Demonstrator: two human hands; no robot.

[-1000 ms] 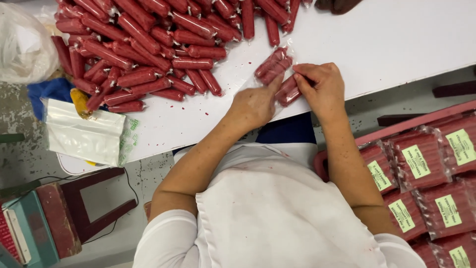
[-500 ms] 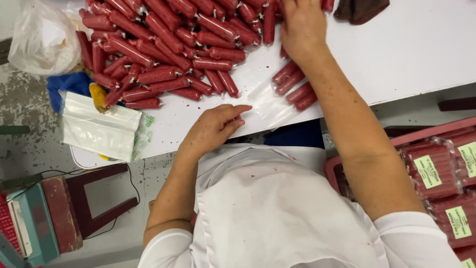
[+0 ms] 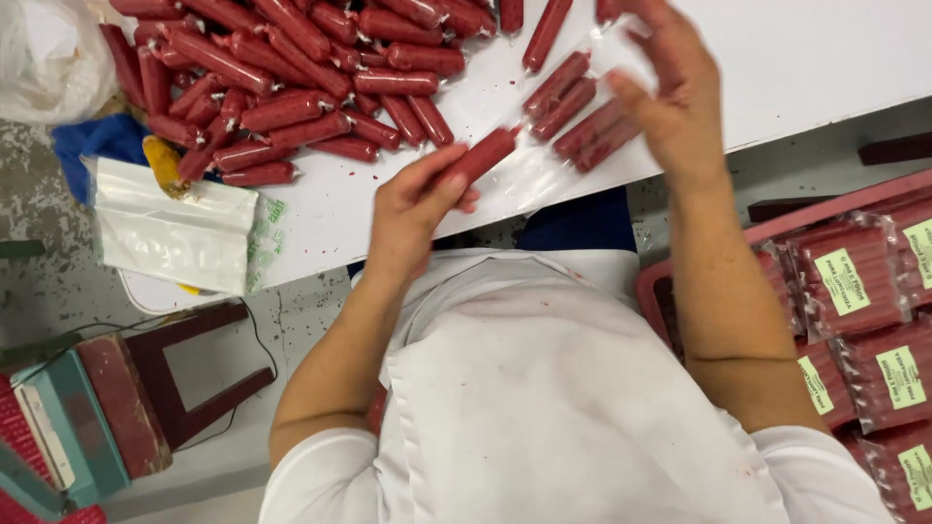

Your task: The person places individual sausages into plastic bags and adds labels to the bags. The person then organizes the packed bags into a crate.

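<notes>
The sausage (image 3: 478, 158) (firm, light, slick-cased, best pinched mid-length) sat gripped in the left hand (image 3: 413, 209) above the desk (image 3: 825, 58) edge, while the right hand (image 3: 675, 92) hovered open over the bag (image 3: 544, 170).

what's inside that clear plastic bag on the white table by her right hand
Four red sausages lie side by side inside the clear bag. The right hand covers the bag's far end, so anything there is hidden.

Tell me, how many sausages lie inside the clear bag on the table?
4 in the clear bag: two side by side on its left, two on its right, beside the right hand. That hand may hide more.
</notes>
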